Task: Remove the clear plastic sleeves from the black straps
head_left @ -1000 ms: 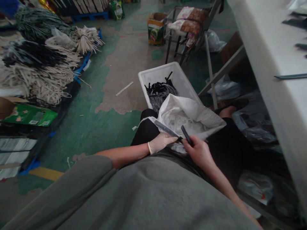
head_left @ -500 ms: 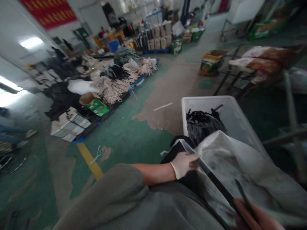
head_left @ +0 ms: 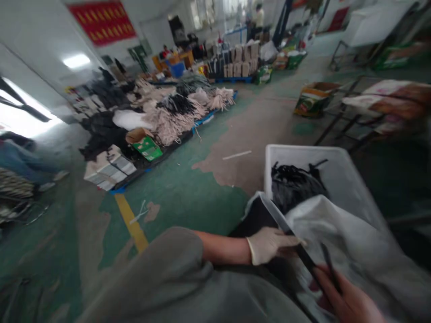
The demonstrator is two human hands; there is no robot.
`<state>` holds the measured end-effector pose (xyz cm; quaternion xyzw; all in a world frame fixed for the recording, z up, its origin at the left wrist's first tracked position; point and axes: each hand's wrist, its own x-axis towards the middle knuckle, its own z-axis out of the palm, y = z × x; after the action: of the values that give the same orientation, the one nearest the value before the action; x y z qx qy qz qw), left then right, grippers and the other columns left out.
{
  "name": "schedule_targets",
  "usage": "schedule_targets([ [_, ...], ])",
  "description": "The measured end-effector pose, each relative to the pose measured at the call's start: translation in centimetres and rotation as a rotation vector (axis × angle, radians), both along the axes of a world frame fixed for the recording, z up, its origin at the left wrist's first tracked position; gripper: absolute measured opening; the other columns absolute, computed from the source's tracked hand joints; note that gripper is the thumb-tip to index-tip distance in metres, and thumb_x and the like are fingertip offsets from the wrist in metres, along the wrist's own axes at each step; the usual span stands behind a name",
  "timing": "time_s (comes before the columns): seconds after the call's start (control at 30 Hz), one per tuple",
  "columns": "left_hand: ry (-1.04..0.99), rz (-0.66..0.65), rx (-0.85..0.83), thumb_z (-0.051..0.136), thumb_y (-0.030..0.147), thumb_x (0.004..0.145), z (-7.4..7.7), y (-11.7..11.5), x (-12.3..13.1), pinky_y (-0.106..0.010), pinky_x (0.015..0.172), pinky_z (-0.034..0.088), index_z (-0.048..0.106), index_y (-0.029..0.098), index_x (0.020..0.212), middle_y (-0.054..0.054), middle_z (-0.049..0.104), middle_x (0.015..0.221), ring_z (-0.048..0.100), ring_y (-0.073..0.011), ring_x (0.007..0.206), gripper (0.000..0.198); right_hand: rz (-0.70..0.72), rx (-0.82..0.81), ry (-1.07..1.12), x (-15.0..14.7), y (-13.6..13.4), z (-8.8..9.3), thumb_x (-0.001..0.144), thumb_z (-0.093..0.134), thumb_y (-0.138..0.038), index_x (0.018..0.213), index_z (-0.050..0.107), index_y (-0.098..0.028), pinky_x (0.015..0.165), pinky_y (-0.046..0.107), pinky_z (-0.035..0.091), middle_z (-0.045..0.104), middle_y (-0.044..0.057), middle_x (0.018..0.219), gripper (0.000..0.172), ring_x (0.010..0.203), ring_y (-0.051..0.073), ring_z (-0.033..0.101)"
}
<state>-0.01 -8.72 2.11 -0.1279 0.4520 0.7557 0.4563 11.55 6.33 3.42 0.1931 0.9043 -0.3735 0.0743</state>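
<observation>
My left hand, in a white glove, is closed on a long flat black strip that slants across my lap. The strip's far end looks shiny and pale. Lower right, my bare right hand grips the same strip, its fingers curled and slightly blurred. A short dark piece sticks up beside its fingers; whether it belongs to the strip, I cannot tell. Whitish sheeting lies beneath and beyond both hands. It overlaps a white plastic bin holding a heap of black strips.
At the left, pallets carry bundles of beige cords, a green carton and a stack of pale sheets. An open carton and a metal-framed rack stand behind the bin. A person is far back.
My two hands have come closer together along the strip: the left has slid down it, and the right has moved up and left. The view has turned slightly left.
</observation>
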Motion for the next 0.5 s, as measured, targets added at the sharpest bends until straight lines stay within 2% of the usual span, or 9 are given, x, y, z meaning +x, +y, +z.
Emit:
schedule_targets([
  [0.1, 0.026, -0.029, 0.002, 0.077, 0.027, 0.073, 1.5, -0.4, 1.1, -0.023, 0.067, 0.048, 0.073, 0.013, 0.085, -0.005, 0.071, 0.080, 0.062, -0.0127, 0.067, 0.018, -0.096, -0.147, -0.090, 0.3, -1.5, 2.8, 0.082, 0.041, -0.060, 0.085, 0.066, -0.024, 0.046, 0.031, 0.049, 0.066, 0.006, 0.057, 0.045, 0.047, 0.023, 0.063],
  [0.2, -0.087, -0.013, 0.034, 0.062, 0.031, 0.086, 2.0, -0.7, 0.6, -0.023, 0.065, 0.048, 0.071, 0.015, 0.088, -0.004, 0.072, 0.082, 0.064, -0.0146, 0.071, 0.019, -0.150, -0.222, -0.076, 0.5, -2.7, 4.1, 0.083, 0.042, -0.059, 0.091, 0.064, -0.021, 0.048, 0.030, 0.048, 0.066, 0.004, 0.059, 0.044, 0.049, 0.021, 0.062],
  [0.27, -0.149, 0.071, 0.027, 0.054, 0.036, 0.092, 1.8, -0.8, -0.2, -0.023, 0.065, 0.050, 0.070, 0.016, 0.089, -0.004, 0.072, 0.083, 0.065, -0.0149, 0.074, 0.026, -0.148, -0.265, -0.075, 0.8, -3.0, 4.1, 0.082, 0.044, -0.058, 0.087, 0.063, -0.021, 0.051, 0.030, 0.049, 0.067, 0.004, 0.061, 0.042, 0.049, 0.020, 0.062],
  [0.37, -0.145, 0.226, -0.046, 0.059, 0.033, 0.088, 1.0, -1.1, -1.2, -0.021, 0.063, 0.049, 0.070, 0.018, 0.083, -0.001, 0.070, 0.078, 0.062, -0.0127, 0.070, 0.019, -0.115, -0.256, -0.107, 1.5, -2.9, 3.4, 0.083, 0.042, -0.060, 0.078, 0.062, -0.023, 0.054, 0.031, 0.052, 0.066, 0.004, 0.060, 0.042, 0.049, 0.020, 0.063],
  [0.5, -0.008, 0.207, -0.169, 0.075, 0.028, 0.074, -0.7, -1.4, -1.4, -0.024, 0.055, 0.044, 0.069, 0.018, 0.069, -0.004, 0.067, 0.072, 0.056, -0.0108, 0.056, 0.013, -0.050, -0.058, -0.081, 2.2, -1.8, 2.1, 0.087, 0.036, -0.059, 0.072, 0.068, -0.033, 0.048, 0.038, 0.052, 0.061, 0.004, 0.051, 0.044, 0.045, 0.024, 0.062],
])
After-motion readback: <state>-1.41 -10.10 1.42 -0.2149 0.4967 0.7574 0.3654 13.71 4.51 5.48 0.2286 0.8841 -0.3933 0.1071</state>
